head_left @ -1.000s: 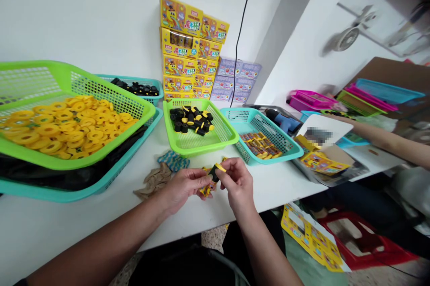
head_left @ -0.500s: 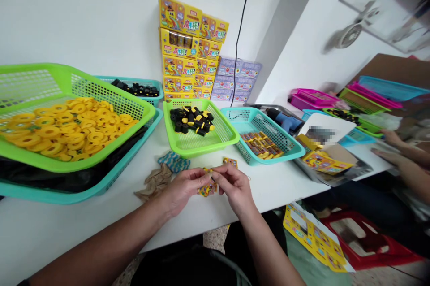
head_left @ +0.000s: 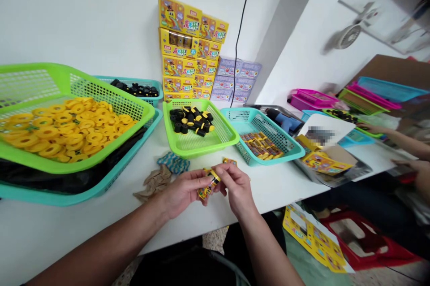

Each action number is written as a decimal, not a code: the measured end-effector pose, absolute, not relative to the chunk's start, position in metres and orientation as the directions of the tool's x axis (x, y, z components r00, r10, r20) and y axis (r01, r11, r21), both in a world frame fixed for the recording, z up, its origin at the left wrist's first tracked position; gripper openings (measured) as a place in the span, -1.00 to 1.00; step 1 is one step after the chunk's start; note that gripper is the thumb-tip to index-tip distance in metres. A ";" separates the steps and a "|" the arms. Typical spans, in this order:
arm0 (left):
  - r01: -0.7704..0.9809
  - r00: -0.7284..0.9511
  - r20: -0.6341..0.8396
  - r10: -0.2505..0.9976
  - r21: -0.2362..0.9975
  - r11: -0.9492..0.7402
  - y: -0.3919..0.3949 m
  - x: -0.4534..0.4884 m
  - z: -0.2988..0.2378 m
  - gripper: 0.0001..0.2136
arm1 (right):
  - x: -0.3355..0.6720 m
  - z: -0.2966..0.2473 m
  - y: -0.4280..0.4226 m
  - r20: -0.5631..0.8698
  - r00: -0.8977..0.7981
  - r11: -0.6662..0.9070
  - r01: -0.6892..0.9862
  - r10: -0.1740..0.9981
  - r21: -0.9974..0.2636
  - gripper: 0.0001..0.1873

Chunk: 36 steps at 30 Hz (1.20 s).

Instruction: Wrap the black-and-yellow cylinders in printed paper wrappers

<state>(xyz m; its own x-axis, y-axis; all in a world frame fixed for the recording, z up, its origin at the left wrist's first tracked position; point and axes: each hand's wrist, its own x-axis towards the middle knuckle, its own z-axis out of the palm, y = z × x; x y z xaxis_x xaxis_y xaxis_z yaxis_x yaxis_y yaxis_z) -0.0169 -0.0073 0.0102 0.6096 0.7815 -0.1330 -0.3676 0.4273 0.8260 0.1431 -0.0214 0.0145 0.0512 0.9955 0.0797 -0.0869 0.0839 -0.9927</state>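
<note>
Between my hands, over the front of the white table, is a small black-and-yellow cylinder (head_left: 214, 179) with a colourful printed label (head_left: 204, 192) at its lower left side. My left hand (head_left: 184, 191) pinches it, thumb on top. The fingers of my right hand (head_left: 235, 189) are closed at its upper right end. Whether the label is fully stuck down is hidden by the fingers. Just behind my right hand lies a printed yellow piece (head_left: 230, 161), partly covered. A crumpled tan cloth (head_left: 155, 181) and a blue patterned cloth (head_left: 174, 162) lie beside my left hand.
A green basket (head_left: 221, 136) holds black-and-yellow cylinders; a teal basket (head_left: 287, 140) holds labelled ones. Yellow rings (head_left: 77, 129) fill a large basket at left. Stacked yellow boxes (head_left: 181, 44) stand behind. An open metal tray (head_left: 363, 170) and a co-worker's hands (head_left: 379, 130) are at right.
My hands have turned the cylinder so more of its black side and yellow end shows. My right fingers have shifted slightly up. The co-worker's hands have moved at right.
</note>
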 end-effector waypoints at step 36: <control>-0.462 0.595 -0.155 0.789 0.737 0.493 -0.005 -0.020 0.005 -0.76 | 0.148 0.026 -0.036 0.466 -0.263 0.534 0.359 0.845 -0.765 -0.67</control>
<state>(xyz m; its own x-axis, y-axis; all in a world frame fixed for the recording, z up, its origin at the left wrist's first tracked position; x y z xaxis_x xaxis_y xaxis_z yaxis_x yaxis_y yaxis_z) -0.0198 -0.0048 0.0055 0.5945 0.7890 -0.1553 -0.4623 0.4934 0.7368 0.1480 -0.0364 0.0262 -0.2627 0.8447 0.4663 0.3589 0.5341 -0.7655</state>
